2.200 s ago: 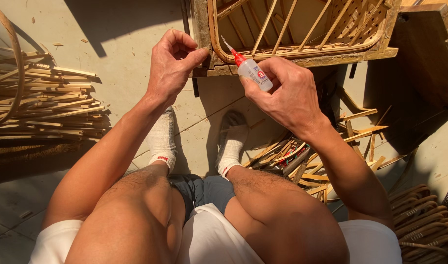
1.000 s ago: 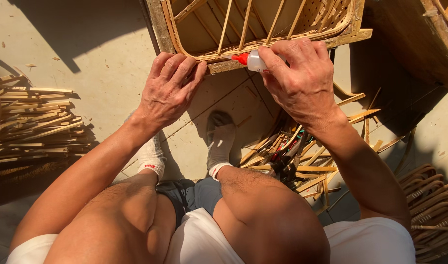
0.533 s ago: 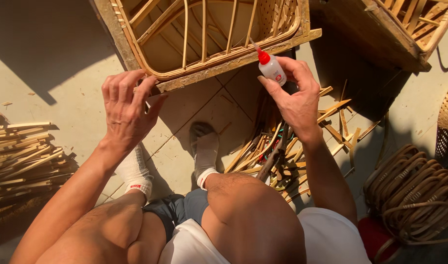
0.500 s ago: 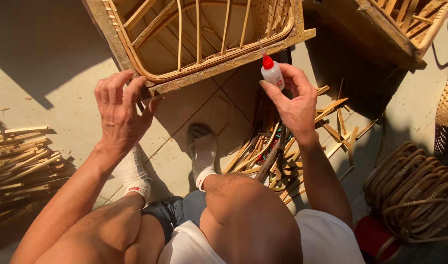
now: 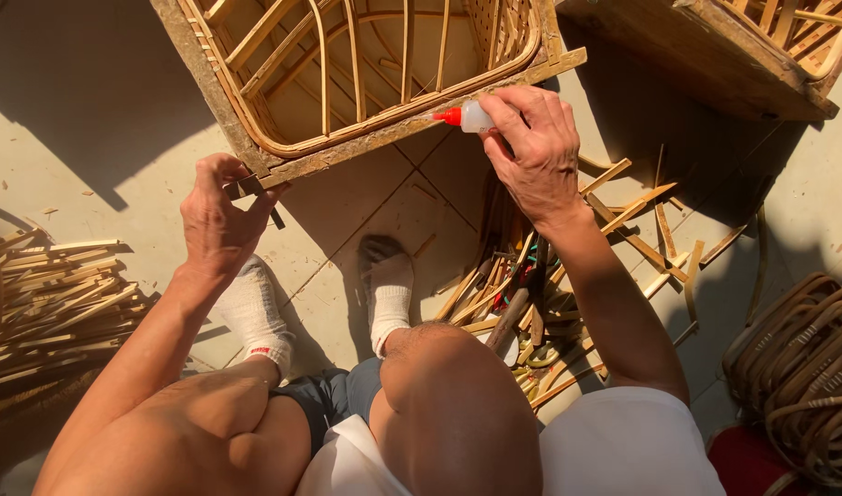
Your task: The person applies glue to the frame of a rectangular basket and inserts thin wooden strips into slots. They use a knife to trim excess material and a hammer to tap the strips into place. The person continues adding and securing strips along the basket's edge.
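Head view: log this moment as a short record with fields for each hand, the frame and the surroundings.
left hand: left hand grips the near corner of the rattan frame
right hand: right hand holds a small glue bottle, red tip pointing at the frame's lower rail
frame: open cane ribs inside a wooden border, tilted above the tiled floor
floor right: loose cane strips and tools beside the socked feet
floor left: bundle of cane sticks
far right: coiled rattan

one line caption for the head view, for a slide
Right hand tips a red-capped glue bottle against a rattan frame; left hand grips its corner.
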